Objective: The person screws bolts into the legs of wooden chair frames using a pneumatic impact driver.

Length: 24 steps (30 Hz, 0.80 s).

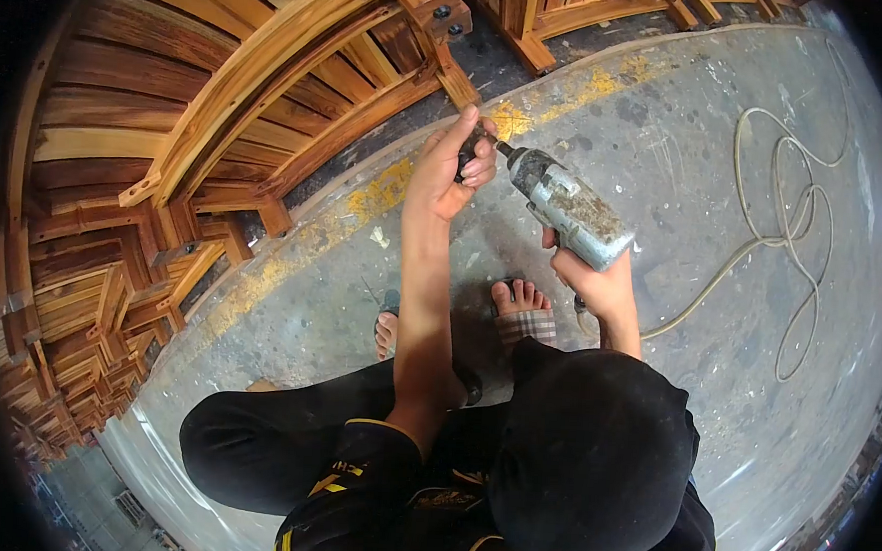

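Observation:
My right hand grips the handle of a worn silver-grey air impact wrench. The tool's dark nose points up and left toward my left hand, whose fingers are closed around a small black part. I cannot make out exactly what that part is. The wrench's tip meets or nearly meets it, partly hidden by the fingers. Just beyond my left fingertips is the end of a wooden leg on a brown slatted chair that lies tipped over. Two dark holes show in the chair's upper wooden block.
More wooden frames are lined up along the left, with others at the top. A pale hose loops over the grey concrete floor at right. Sandalled feet stand below my hands; a black-covered head fills the lower middle.

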### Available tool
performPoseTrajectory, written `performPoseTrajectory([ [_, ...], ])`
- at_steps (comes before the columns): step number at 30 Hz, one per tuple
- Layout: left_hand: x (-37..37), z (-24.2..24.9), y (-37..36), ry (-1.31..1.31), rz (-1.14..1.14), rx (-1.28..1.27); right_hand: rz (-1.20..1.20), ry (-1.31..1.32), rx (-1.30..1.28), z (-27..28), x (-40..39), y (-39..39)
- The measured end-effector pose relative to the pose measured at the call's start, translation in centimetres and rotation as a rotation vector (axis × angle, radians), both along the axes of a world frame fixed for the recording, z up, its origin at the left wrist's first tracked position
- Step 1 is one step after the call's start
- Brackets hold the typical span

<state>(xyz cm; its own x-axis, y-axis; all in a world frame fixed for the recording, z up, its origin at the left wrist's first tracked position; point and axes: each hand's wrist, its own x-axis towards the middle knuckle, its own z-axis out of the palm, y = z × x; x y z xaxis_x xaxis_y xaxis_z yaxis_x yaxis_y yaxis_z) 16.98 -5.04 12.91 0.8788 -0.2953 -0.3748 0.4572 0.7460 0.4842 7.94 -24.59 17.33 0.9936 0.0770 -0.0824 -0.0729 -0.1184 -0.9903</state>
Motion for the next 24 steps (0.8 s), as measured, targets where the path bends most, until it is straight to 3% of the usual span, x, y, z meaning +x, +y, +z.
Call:
performPoseTrajectory([
  [3,0.0,0.9,0.3,-0.065,-0.044,0.002,0.011,0.110,0.040,0.9,-0.2,-0.4],
  [7,0.3,3.5,-0.3,-0.127,-0.051,0.236,0.035,0.062,0.003,1.8,0.0,-0.9],
  [11,0.9,6.9,-1.3,-0.068,-0.039,0.543,0.132,-0.125,-0.344,1.6,-0.2,-2.4],
  [13,1.4,8.7,-1.8,-0.067,-0.016,0.638,0.132,-0.184,-0.346,1.7,-0.4,-2.6],
  [14,1.7,9.4,-1.7,-0.117,-0.015,0.631,0.010,-0.229,-0.250,-1.8,-0.5,-3.1],
  [15,2.0,10.6,-1.8,-0.178,-0.002,0.693,-0.007,-0.434,-0.503,-2.7,0.0,-3.6],
  [17,3.0,12.4,-1.3,-0.263,-0.025,0.792,0.118,-0.414,-0.253,3.9,2.2,-2.5],
  [19,3.7,14.7,-0.4,-0.308,-0.077,0.841,0.038,-0.514,-0.265,7.5,2.9,-1.2],
  [22,3.9,19.4,0.5,-0.368,-0.076,0.750,0.029,-0.684,-0.238,11.1,4.2,-0.2],
  [24,3.9,22.3,0.8,-0.457,-0.021,0.505,0.034,-0.709,-0.231,14.1,4.7,0.2],
])
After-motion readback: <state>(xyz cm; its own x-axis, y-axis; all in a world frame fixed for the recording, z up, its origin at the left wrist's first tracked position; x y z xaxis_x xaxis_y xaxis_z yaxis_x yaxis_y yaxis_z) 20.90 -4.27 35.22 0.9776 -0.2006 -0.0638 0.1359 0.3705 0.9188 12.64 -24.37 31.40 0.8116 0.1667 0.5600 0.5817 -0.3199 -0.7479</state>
